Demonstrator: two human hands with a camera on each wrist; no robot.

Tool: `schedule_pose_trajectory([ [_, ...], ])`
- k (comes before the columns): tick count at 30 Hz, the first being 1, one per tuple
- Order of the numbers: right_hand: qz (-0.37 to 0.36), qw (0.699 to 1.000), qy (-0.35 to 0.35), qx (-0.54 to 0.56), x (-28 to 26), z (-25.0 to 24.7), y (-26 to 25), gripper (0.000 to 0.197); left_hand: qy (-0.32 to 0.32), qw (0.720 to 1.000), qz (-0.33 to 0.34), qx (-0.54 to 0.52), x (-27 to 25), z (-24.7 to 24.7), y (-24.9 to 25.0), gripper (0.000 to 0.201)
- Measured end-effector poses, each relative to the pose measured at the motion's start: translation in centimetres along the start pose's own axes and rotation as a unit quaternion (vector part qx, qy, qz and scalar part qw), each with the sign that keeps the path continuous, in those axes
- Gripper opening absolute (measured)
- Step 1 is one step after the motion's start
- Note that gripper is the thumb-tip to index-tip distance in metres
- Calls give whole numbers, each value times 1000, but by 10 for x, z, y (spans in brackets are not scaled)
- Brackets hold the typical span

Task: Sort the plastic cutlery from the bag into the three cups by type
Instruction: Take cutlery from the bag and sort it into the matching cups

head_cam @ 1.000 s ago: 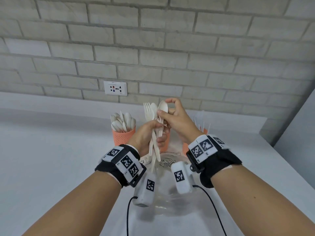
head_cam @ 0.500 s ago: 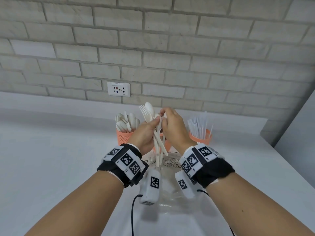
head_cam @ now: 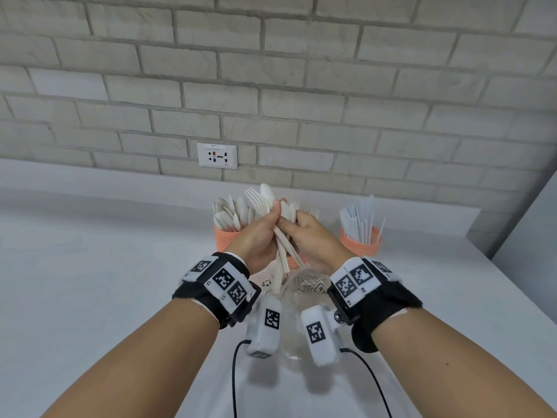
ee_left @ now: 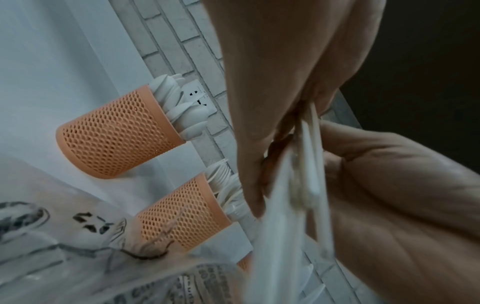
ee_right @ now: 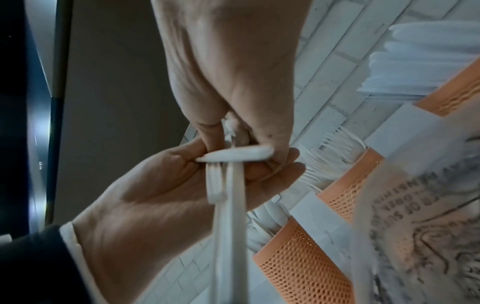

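My left hand point(head_cam: 266, 220) grips a bundle of white plastic cutlery point(head_cam: 260, 202) upright above the table; a fork and a spoon stick out on top. My right hand point(head_cam: 297, 227) pinches one piece in that bundle, seen lying crosswise in the right wrist view point(ee_right: 239, 154); its type is unclear. Behind the hands stand three orange mesh cups: the spoon cup point(head_cam: 226, 241) at the left, the fork cup point(head_cam: 293, 262) mostly hidden in the middle, and the knife cup point(head_cam: 360, 244) at the right. The clear printed bag point(head_cam: 304, 289) lies under my wrists.
A brick wall with a white socket point(head_cam: 217, 155) runs close behind the cups. A grey panel point(head_cam: 530, 236) bounds the white table point(head_cam: 90, 267) at the right. Black cables point(head_cam: 234, 375) hang from the wrist cameras over the table's near part.
My right hand has come down from the spoon bowl at the top of the bundle to its middle. Both hands have drawn closer together and a little lower.
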State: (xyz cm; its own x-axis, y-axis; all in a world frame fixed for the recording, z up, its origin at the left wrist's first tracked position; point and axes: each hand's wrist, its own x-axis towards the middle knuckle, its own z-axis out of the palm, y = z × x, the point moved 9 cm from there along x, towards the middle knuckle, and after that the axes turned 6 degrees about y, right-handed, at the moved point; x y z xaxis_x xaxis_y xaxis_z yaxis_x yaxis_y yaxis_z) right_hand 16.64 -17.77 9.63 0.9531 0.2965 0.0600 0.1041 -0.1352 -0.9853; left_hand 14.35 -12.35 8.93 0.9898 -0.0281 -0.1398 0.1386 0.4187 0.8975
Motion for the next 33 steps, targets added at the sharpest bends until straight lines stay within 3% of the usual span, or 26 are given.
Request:
schedule_pose_trajectory([
  [5, 28, 1000, 4, 11, -1, 7, 5, 22, 2, 997, -7, 77, 0, -5, -3, 44],
  [9, 77, 973, -36, 214, -8, 17, 2, 31, 21, 951, 64, 301, -4, -6, 9, 60],
  [10, 80, 964, -39, 251, -9, 19, 1, 35, 13, 947, 69, 312, -4, -5, 10, 61],
  [13, 88, 952, -8, 292, -7, 20, 5, 35, 3, 971, 28, 239, 0, -3, 5, 57],
  [17, 73, 994, 28, 75, 0, 8, 14, 40, -13, 977, 2, 211, 4, -5, -1, 39],
  [21, 46, 999, 8, -10, -4, 1, 2, 38, 25, 983, 33, 180, 13, -16, 5, 38],
  [24, -100, 975, 130, -152, 2, -21, -34, 37, 75, 966, 95, 227, 17, -25, 17, 32],
  [26, -196, 957, 150, -152, -1, -17, -61, 34, 116, 945, 123, 279, 21, -30, 23, 25],
  [29, -214, 935, 109, -260, 3, 5, -68, 43, 159, 913, 152, 344, 23, -33, 27, 14],
  [33, -213, 923, 138, -288, 14, 0, -69, 13, 141, 905, 193, 352, 20, -26, 30, 33],
])
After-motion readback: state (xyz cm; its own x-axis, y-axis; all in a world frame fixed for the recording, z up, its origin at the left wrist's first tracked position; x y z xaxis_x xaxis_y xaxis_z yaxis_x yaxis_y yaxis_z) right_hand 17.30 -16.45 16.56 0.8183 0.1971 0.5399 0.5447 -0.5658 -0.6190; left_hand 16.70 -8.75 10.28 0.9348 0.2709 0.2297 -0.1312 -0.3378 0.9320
